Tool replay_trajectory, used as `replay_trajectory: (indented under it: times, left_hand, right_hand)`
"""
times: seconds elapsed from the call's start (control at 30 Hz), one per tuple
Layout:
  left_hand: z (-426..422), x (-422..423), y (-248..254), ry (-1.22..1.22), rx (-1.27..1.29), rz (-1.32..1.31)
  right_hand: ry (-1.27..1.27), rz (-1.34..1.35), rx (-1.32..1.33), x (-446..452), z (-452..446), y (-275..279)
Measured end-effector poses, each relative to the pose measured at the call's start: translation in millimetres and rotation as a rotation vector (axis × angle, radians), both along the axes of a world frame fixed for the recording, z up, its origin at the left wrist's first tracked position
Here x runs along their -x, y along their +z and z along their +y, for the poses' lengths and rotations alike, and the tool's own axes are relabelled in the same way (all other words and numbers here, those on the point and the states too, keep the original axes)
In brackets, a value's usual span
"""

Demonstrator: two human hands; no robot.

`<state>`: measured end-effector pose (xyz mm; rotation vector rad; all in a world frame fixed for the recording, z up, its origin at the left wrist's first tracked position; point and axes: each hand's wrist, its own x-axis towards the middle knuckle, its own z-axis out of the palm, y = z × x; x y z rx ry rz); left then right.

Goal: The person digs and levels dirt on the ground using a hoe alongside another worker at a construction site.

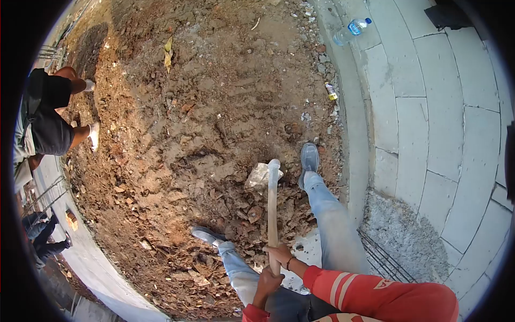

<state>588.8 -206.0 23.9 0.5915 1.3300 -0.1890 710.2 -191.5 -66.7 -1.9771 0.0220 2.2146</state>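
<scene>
My right grip [281,256] is wrapped around a hoe with a long pale wooden handle and a broad, light-grey metal head [273,214]; my left grip [269,281] is clamped on the same handle just behind, nearer my body. The head is down at the brown, crumbly soil [150,177], between my two grey shoes [310,155]; whether its edge bites in or only rests there, I can't tell. Around my feet the ground is in lumps mixed with dry leaves, so I judge this near part already loosened. Farther ahead the strip looks flatter and more packed, seemingly less worked: I'd call it partway, with that stretch left. To my right, grey concrete paving slabs [413,129] border the soil, and a clear plastic bottle with a blue cap [352,30] lies on the concrete. Far left is another person in black shorts [56,126].
</scene>
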Motion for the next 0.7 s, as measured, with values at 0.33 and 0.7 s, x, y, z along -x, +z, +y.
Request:
replay_trajectory:
  times: [0.33,0.7]
  left_hand:
    - [65.8,97.1,9.9,0.3,-0.265,-0.185]
    - [94.3,166.5,-115.4,-0.056,-0.302,-0.16]
  right_hand:
    - [-0.056,-0.137,0.159,-10.9,63.8,1.2]
    - [0.371,-0.759,-0.149,142.1,13.5,-7.0]
